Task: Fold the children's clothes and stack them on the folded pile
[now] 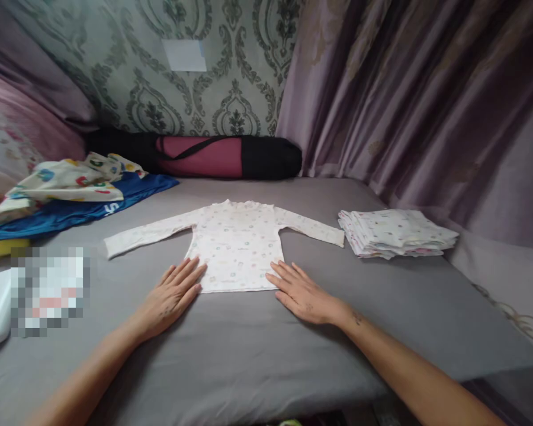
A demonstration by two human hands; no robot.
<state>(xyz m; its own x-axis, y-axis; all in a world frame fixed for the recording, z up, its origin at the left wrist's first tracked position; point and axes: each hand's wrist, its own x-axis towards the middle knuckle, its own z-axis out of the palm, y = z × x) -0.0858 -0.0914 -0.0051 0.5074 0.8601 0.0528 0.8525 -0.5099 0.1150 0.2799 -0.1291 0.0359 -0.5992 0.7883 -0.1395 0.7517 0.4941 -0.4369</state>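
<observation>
A small white long-sleeved shirt [233, 242] with a faint coloured print lies flat on the grey bed sheet [257, 343], sleeves spread out to both sides. My left hand [173, 293] rests flat, fingers stretched out, with its fingertips on the shirt's lower left hem corner. My right hand [299, 291] lies flat and open at the lower right hem corner, fingertips touching the cloth. Neither hand holds anything.
A stack of folded white printed garments [395, 232] sits at the right. A heap of unfolded clothes, white printed over blue [71, 192], lies at the left. A maroon and black long bag [213, 157] lies against the patterned wall. Purple curtains [426, 106] hang on the right.
</observation>
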